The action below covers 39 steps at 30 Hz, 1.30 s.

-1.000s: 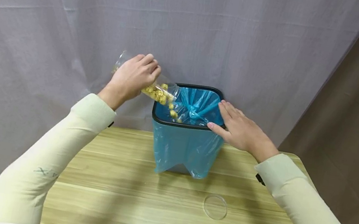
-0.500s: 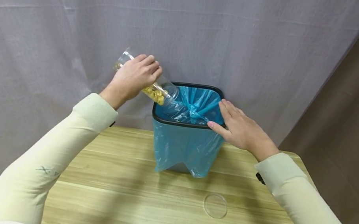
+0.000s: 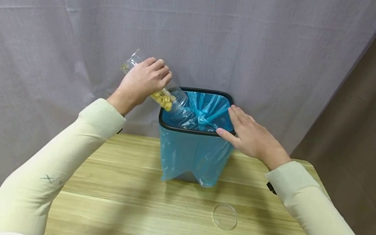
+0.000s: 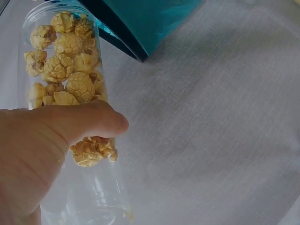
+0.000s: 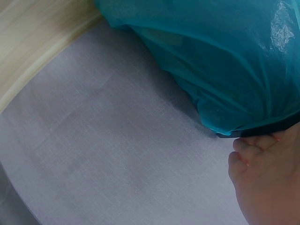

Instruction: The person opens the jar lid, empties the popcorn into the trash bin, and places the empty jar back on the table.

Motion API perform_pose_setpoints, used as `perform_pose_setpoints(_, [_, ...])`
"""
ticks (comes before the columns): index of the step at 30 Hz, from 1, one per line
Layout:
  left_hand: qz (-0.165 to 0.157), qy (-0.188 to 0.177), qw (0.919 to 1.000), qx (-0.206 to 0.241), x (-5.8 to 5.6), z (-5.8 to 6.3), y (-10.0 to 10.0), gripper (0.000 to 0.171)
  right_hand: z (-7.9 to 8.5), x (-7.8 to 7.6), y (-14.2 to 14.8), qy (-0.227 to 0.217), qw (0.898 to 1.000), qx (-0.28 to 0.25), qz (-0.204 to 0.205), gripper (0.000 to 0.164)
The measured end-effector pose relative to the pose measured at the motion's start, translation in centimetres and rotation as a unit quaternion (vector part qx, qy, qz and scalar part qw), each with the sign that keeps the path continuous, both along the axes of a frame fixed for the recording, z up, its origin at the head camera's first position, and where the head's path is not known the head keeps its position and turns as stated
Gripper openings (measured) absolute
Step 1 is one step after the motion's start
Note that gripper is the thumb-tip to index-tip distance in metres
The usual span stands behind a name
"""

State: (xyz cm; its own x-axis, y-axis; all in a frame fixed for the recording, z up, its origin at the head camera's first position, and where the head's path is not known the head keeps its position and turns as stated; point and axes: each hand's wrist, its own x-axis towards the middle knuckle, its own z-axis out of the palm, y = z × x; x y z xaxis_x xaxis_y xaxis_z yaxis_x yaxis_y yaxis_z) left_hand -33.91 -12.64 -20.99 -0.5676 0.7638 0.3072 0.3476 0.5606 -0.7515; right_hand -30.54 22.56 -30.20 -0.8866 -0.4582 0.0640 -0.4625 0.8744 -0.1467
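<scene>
My left hand point(image 3: 145, 82) grips a clear plastic jar point(image 3: 136, 60) around its middle. The jar leans with its mouth down over the left rim of a trash bin point(image 3: 194, 132). Caramel popcorn point(image 3: 163, 99) lies along its lower side; in the left wrist view, several popcorn pieces point(image 4: 68, 44) show near the mouth and a few below my thumb point(image 4: 105, 119). A blue trash bag point(image 3: 191, 151) lines the bin and is knotted inside. My right hand point(image 3: 254, 137) rests on the bin's right rim, fingers fairly straight and thumb at the front corner. The bin's bottom is hidden.
A clear round lid point(image 3: 225, 216) lies on the wooden table point(image 3: 140, 218) in front of the bin. The bin stands near the table's back edge, with a grey curtain point(image 3: 204, 24) behind it.
Popcorn was tumbling from the jar into the bin a second ago; none is falling now. The jar's base has risen slightly, steepening its tilt. My right hand has stayed on the rim.
</scene>
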Motion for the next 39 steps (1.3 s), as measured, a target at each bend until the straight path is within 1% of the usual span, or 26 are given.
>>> perform_pose_setpoints(2, [0.0,0.007,1.0,-0.005,0.0,-0.1,0.1,0.061,0.0,0.1,0.0,0.0,1.0,-0.001,0.001,0.098])
perform_pose_setpoints(9, [-0.02,0.032,0.9993,-0.006,-0.1,-0.4,0.2,0.049,-0.1,0.1,0.0,0.004,1.0,-0.001,0.005,0.098])
perform_pose_setpoints(12, [-0.023,0.035,0.999,-0.014,-0.2,-0.6,0.3,0.046,-0.1,0.1,0.0,0.005,1.0,-0.001,0.005,0.098])
perform_pose_setpoints(17, [-0.035,0.051,0.9976,-0.032,-0.3,-0.9,0.4,0.034,-0.2,0.0,-0.2,0.006,1.0,-0.004,0.004,0.099])
perform_pose_setpoints(23, [-0.035,0.083,0.994,-0.063,-0.1,-1.1,0.8,0.034,-0.2,0.0,-0.3,0.008,1.0,-0.006,0.003,0.098])
perform_pose_setpoints(27, [-0.04,0.1,0.9914,-0.075,-0.1,-1.3,1.1,0.031,-0.2,0.0,-0.3,0.011,1.0,-0.004,0.003,0.098])
perform_pose_setpoints(32, [-0.041,0.096,0.9913,-0.079,-0.1,-1.4,1.4,0.031,-0.3,-0.1,-0.4,0.011,1.0,-0.003,0.002,0.098])
perform_pose_setpoints(39, [-0.046,0.085,0.9928,-0.071,0.0,-1.2,1.6,0.031,-0.3,-0.1,-0.4,0.013,1.0,-0.001,-0.001,0.099])
